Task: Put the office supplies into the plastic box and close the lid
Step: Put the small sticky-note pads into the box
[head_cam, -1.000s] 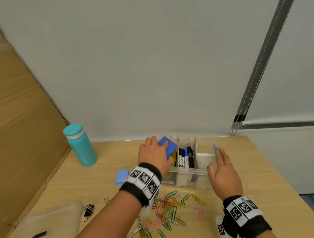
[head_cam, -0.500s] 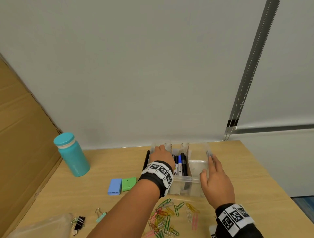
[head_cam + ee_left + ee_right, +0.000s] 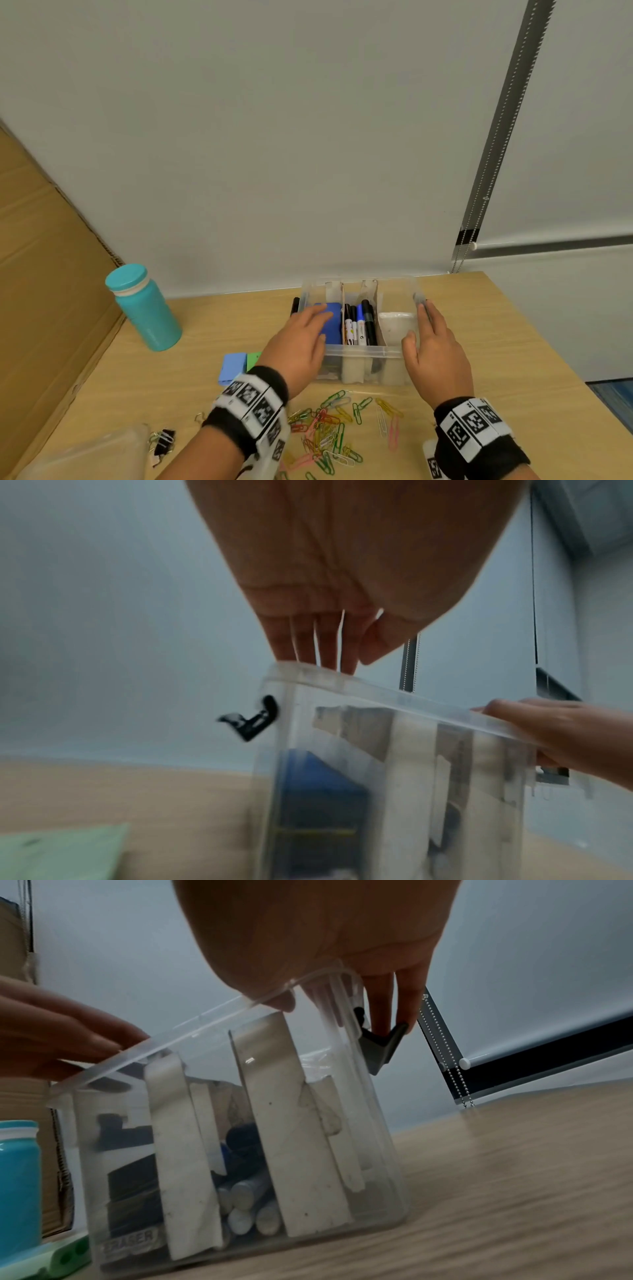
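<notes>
A clear plastic box (image 3: 359, 349) sits at the centre of the head view on a pale wooden table (image 3: 513, 342), open at the top and split by white dividers into three compartments. The left hand (image 3: 301, 342) reaches from the lower middle of the frame, its fingers straight and flat over a blue eraser (image 3: 332, 323) in the left compartment; whether they press it or hover just above cannot be told. The right hand (image 3: 435, 346) lies along the box's right wall, fingers extended, thumb on the front rim. Markers (image 3: 359, 325) with black and blue caps fill the middle compartment.

Only the right wrist view shows the fingertips (image 3: 382, 1020) touching a dark latch (image 3: 380, 1045) on the box's side, and the word ERASER on a block at the bottom. The left wrist view is blurred.

Coloured wire paper clips (image 3: 329, 431) lie scattered in the lower centre. A frosted lid (image 3: 85, 455) lies at lower left beside binder clips (image 3: 162, 442). A teal bottle (image 3: 144, 308) stands at left, with small blue (image 3: 233, 366) and green (image 3: 253, 359) blocks near the box.
</notes>
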A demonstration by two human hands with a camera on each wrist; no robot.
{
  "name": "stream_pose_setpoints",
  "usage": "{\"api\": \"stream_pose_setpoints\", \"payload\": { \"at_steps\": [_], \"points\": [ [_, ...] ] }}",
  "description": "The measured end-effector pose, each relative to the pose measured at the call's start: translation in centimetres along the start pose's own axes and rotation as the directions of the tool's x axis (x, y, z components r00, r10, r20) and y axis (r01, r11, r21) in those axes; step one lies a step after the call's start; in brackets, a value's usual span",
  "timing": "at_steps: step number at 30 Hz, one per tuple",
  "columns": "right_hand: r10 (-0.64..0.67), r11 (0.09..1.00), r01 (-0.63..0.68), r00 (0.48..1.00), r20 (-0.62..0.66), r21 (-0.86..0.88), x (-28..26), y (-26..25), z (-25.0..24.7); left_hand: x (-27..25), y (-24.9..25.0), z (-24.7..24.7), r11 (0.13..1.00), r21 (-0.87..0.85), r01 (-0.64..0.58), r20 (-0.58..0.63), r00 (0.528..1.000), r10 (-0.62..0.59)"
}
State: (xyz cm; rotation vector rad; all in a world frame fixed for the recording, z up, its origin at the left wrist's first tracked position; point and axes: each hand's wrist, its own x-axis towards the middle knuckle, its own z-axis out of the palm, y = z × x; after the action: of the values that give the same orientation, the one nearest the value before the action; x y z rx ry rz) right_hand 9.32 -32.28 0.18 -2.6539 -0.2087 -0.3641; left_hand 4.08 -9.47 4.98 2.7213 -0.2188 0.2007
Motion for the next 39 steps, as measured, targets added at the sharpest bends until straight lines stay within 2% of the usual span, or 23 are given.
{"api": "stream_pose_setpoints", "payload": {
  "at_steps": [2,5,8,10,12,15,17,18,19,22,25,29,33,36,39],
  "points": [
    [-0.004,1.000,0.004,1.000,0.009,-0.006,-0.1,0.2,0.1,-2.7,-1.9,-0.6,1.000,-0.028,0.005,-0.089,0.996,-0.007],
    [0.010,0.999,-0.011,1.000,-0.006,-0.038,-0.3,0.1,0.1,-6.2,-6.2,-0.8,0.987,-0.020,0.157,-0.125,0.979,-0.158],
    [-0.067,0.995,0.061,0.995,-0.070,-0.084,-0.6,-1.7,-0.3,-8.8,-10.5,-0.7,0.927,-0.004,0.375,-0.040,0.926,-0.375],
    [-0.210,0.978,0.206,0.971,-0.113,-0.045,-1.1,-4.2,-0.8,-9.5,-12.6,-0.6,0.884,0.078,0.461,0.053,0.883,-0.466],
    [-0.398,0.915,0.403,0.908,-0.132,0.010,-2.0,-7.3,-0.9,-9.0,-13.7,-0.4,0.863,0.124,0.489,0.135,0.854,-0.503],
    [-0.666,0.734,0.672,0.741,-0.089,0.102,-3.7,-11.7,-0.1,-7.1,-14.1,-0.1,0.867,0.172,0.468,0.213,0.841,-0.497],
    [-0.752,0.643,0.738,0.659,-0.016,0.207,-4.3,-14.2,1.6,-5.9,-14.3,0.3,0.867,0.214,0.450,0.248,0.833,-0.494],
    [-0.756,0.639,0.727,0.654,0.034,0.251,-4.3,-15.2,2.6,-5.4,-14.5,0.5,0.865,0.236,0.442,0.266,0.827,-0.495],
    [-0.738,0.664,0.694,0.669,0.092,0.279,-4.2,-16.0,3.8,-5.0,-14.7,0.7,0.863,0.252,0.437,0.282,0.820,-0.498],
    [-0.608,0.794,0.552,0.725,0.323,0.255,-3.0,-17.7,7.2,-4.1,-15.4,1.3,0.861,0.253,0.441,0.322,0.801,-0.505],
    [-0.535,0.828,0.547,0.699,0.475,0.127,-1.7,-18.5,9.5,-3.8,-15.8,1.7,0.854,0.225,0.468,0.328,0.789,-0.519],
    [-0.389,0.849,0.527,0.660,0.643,-0.028,-1.6,-18.6,12.0,-3.5,-16.1,2.0,0.825,0.292,0.484,0.277,0.783,-0.557],
    [-0.361,0.838,0.537,0.680,0.639,-0.098,-1.9,-18.6,12.4,-3.1,-16.0,2.2,0.813,0.397,0.425,0.282,0.787,-0.549],
    [-0.376,0.849,0.525,0.678,0.632,-0.059,-2.2,-18.4,11.1,-2.9,-15.6,2.2,0.798,0.446,0.404,0.264,0.793,-0.549],
    [-0.427,0.859,0.512,0.698,0.574,0.016,-3.0,-18.4,8.2,-2.8,-15.2,2.1,0.799,0.458,0.390,0.258,0.802,-0.539]
  ]
}}
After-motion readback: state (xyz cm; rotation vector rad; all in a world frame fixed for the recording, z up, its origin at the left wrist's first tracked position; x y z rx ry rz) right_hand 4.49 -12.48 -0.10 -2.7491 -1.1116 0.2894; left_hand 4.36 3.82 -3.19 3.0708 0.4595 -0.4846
